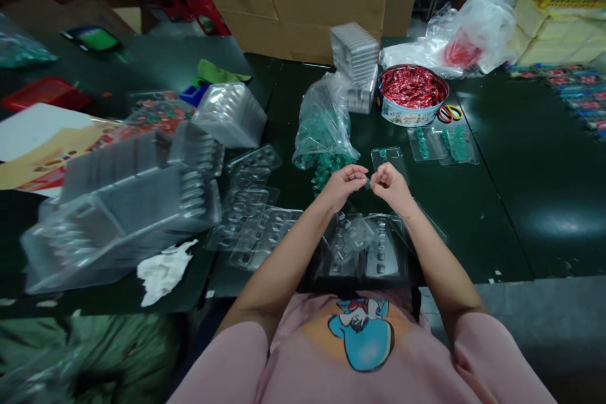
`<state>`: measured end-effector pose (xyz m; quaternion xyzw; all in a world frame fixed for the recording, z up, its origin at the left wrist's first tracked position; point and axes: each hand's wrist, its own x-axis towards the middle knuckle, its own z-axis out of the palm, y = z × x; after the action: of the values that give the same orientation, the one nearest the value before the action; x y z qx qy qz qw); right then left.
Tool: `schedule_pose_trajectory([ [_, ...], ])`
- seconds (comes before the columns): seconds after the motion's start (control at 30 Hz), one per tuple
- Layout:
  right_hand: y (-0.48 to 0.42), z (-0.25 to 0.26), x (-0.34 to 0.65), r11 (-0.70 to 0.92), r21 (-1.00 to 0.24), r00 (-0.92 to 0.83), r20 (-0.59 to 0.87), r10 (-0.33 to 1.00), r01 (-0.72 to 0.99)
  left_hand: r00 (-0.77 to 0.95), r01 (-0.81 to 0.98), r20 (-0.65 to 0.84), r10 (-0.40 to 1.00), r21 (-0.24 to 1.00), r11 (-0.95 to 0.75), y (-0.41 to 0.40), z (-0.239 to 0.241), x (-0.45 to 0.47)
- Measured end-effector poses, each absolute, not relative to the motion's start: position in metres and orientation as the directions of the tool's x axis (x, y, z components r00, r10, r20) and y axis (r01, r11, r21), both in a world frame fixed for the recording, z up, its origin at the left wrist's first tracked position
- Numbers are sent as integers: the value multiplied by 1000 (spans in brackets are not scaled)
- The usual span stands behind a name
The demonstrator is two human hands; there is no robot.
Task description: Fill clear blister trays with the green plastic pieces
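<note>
My left hand (346, 185) and my right hand (391, 187) meet above the table, fingertips pinched close together. A small green plastic piece (368, 183) shows between them, touched by both; its shape is too small to make out. Just behind my left hand, a heap of similar green pieces (326, 170) spills from a clear plastic bag (324, 120). Beyond my right hand lies a clear plastic blister tray (395, 161) with a green piece at its top. Below my wrists, clear blister trays (381, 252) rest at the table's near edge.
Stacked clear plastic packs (127, 202) fill the left side, beside loose clear trays (255, 208). A round tin (411, 115) of red wrapped packets stands at the back, near scissors (449, 113). Trays with green pieces (457, 144) lie right. A tall cardboard box (307, 0) stands behind.
</note>
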<state>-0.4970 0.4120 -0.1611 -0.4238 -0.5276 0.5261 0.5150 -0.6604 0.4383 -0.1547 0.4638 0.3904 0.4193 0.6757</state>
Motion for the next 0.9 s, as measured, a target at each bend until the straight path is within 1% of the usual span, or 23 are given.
schedule_pose_trajectory([
  [0.07,412,-162,-499,87,-992,-96,95,991,-88,330,-265,-106,938,943,200,438,-156,-658],
  [0.17,412,-166,-502,48,-990,-33,53,998,-134,297,-364,-142,944,897,249,435,-156,-656],
  [0.33,413,-174,-511,-31,-944,80,-61,995,-330,291,-524,-236,927,771,360,433,-163,-652],
  [0.47,414,-175,-522,-52,-873,115,-123,986,-486,297,-548,-262,918,741,388,435,-168,-651],
  [0.63,414,-166,-525,-88,-793,49,-147,988,-602,346,-568,-285,894,695,441,438,-165,-655],
  [0.8,409,-164,-512,-211,-724,-72,-218,973,-657,436,-521,-342,832,658,543,442,-163,-653],
  [0.9,407,-167,-503,-250,-709,-95,-251,963,-660,461,-486,-359,812,663,569,443,-161,-648],
])
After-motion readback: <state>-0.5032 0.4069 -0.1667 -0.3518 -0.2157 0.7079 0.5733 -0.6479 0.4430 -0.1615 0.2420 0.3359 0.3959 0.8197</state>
